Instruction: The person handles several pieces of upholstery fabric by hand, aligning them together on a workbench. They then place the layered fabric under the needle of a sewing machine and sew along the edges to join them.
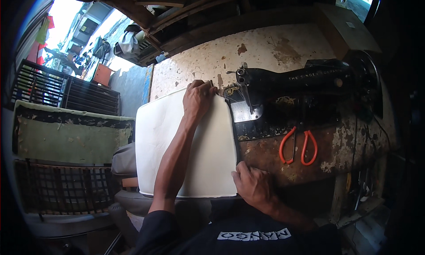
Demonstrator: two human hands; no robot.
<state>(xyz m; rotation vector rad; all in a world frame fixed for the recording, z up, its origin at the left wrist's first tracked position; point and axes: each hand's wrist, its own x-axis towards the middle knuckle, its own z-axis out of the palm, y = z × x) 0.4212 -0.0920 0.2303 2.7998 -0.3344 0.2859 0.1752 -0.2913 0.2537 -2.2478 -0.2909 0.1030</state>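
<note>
A large white fabric panel (212,153) with a dark strip along its right edge lies in front of me, left of a black sewing machine (301,80). My left hand (198,99) reaches across the panel, its fingers curled over the far right corner and gripping it. Closer to my body, my right hand (254,185) pinches the dark edge near the panel's near right corner. The machine's needle area stands just right of the panel's far edge, beside a shiny metal plate (250,113). The fingertips of both hands are partly hidden.
Scissors with orange handles (287,145) lie on the worn table (265,155) right of the panel. A grey box (347,29) stands behind the machine. On the left are a worn green padded board (71,140) and a dark slatted rack (66,86).
</note>
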